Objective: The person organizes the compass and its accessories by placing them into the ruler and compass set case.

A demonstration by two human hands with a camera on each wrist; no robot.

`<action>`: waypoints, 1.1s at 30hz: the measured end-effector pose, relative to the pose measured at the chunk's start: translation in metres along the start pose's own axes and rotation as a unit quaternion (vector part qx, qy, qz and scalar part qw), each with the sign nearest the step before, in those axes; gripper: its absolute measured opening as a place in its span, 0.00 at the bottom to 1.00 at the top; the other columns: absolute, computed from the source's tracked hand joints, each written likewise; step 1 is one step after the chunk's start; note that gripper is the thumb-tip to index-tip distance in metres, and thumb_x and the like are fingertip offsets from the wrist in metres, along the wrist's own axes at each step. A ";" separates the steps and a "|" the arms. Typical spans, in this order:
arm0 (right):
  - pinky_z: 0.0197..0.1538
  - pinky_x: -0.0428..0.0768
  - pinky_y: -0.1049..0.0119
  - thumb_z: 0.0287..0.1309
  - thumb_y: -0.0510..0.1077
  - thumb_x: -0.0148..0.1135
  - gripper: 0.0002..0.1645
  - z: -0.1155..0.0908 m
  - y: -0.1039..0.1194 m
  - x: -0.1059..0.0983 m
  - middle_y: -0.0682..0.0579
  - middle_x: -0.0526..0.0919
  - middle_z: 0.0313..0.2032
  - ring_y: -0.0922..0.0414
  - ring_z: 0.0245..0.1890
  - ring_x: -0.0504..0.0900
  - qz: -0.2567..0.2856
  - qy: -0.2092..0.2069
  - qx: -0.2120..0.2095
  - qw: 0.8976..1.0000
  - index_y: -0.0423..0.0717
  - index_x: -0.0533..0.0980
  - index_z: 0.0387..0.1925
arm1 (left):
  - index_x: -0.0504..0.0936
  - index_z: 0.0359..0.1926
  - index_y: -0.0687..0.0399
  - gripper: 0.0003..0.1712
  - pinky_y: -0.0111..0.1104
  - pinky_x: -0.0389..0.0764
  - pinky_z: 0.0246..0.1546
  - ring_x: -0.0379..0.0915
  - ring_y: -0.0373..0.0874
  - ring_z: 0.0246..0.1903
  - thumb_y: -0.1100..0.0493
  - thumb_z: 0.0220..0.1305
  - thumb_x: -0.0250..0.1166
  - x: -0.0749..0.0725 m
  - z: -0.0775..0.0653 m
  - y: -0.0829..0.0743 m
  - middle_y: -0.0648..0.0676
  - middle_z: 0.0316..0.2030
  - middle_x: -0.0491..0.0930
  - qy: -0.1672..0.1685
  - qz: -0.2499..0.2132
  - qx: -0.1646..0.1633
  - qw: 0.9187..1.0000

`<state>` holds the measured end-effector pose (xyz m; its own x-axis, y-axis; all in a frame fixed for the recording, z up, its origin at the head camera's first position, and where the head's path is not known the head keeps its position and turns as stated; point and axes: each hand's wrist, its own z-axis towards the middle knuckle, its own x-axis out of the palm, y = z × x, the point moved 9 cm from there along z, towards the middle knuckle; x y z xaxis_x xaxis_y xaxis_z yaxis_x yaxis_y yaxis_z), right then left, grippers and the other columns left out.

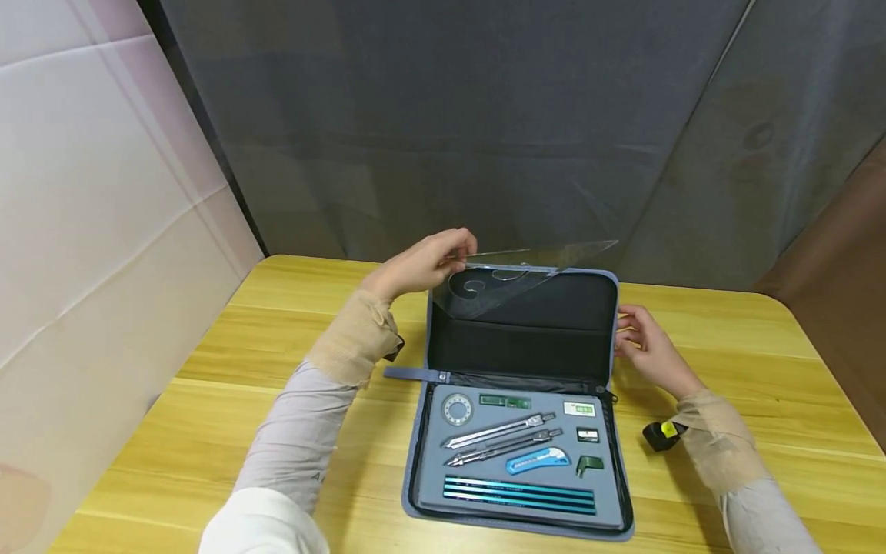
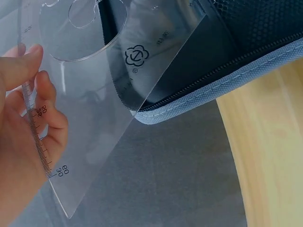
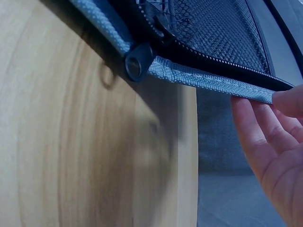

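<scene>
My left hand (image 1: 428, 261) pinches a clear plastic set square (image 2: 94, 113) by its graduated edge, the thumb on one face and the fingers on the other. The set square has curved cutouts and is tilted above the raised lid (image 1: 526, 350) of a zippered blue-grey case. At the lid's right edge is my right hand (image 1: 651, 350), gripping the fabric rim (image 3: 213, 85) between thumb and fingers. The case's grey tray (image 1: 512, 508) holds two metal compasses (image 1: 501, 446), a blue utility knife (image 1: 537, 460), several teal pencils (image 1: 519, 495) and a round protractor (image 1: 457, 409).
Also in the tray are an eraser (image 1: 578, 408), a sharpener (image 1: 587, 435), and small green pieces (image 1: 505, 402). A strap (image 1: 408, 373) sticks out left of the case. The wooden table (image 1: 277, 369) ends at a dark grey curtain (image 1: 415, 115) behind the case.
</scene>
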<state>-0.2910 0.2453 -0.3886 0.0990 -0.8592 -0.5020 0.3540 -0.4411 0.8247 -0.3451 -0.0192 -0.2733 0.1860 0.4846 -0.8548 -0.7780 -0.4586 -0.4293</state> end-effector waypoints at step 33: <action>0.34 0.72 0.82 0.45 0.16 0.52 0.31 0.000 -0.001 0.001 0.38 0.70 0.37 0.70 0.31 0.71 -0.027 -0.035 -0.013 0.999 0.27 0.57 0.54 | 0.68 0.27 0.57 0.11 0.33 0.64 0.33 0.62 0.44 0.31 0.76 0.56 0.51 0.018 0.024 -0.007 0.52 0.26 0.65 0.106 0.053 0.030 0.992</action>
<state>-0.2917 0.2449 -0.3900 0.0150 -0.8504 -0.5260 0.3808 -0.4815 0.7894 -0.3510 0.0105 -0.2785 0.2180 0.2645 -0.9394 -0.8328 -0.4514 -0.3203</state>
